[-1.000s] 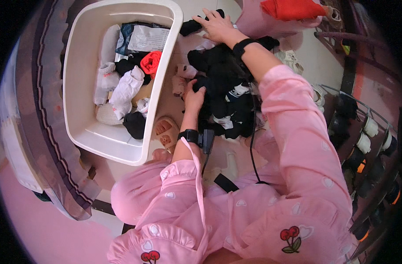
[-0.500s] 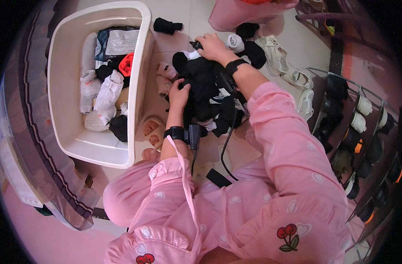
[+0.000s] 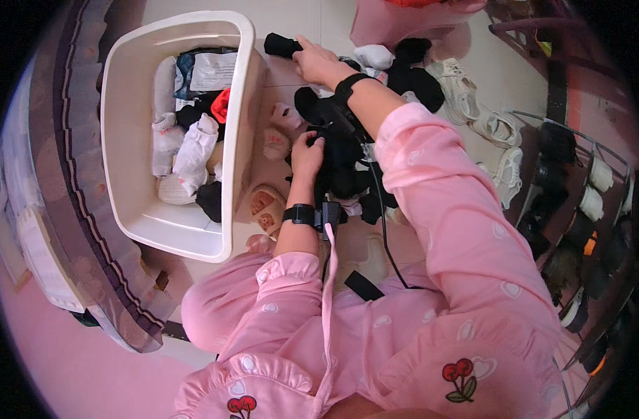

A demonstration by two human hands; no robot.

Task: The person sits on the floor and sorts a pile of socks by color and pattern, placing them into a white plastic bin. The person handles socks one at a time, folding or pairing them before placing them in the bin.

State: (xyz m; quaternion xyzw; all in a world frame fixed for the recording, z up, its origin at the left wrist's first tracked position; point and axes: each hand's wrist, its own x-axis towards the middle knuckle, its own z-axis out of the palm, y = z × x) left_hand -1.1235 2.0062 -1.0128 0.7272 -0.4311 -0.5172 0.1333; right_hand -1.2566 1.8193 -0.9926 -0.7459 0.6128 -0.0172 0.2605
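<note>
A tangled pile of mostly black socks [image 3: 340, 174] lies on the floor in front of me, with some white and pink ones mixed in. My left hand [image 3: 307, 155] is at the pile's left edge, fingers curled on a black sock there. Stretched beyond the pile, my right hand [image 3: 319, 63] has its fingers at the right end of a rolled black sock [image 3: 281, 46], which they partly hide. To the left, a white plastic tub [image 3: 237, 140] contains white socks [image 3: 195, 152], dark socks, a red item [image 3: 221, 106] and a clear-and-blue packet [image 3: 211, 71].
White sneakers [image 3: 455, 91] stand right of the pile, near a shoe rack [image 3: 578, 202] with several shoes. A pink container [image 3: 414, 24] is at the far side. Pale pink socks [image 3: 286, 117] lie between tub and pile. A black cable [image 3: 386, 230] runs over my lap.
My right hand has moved from the pile's far edge, leftward and away, to the rolled black sock. The left hand stays at the pile. The whole view has shifted slightly.
</note>
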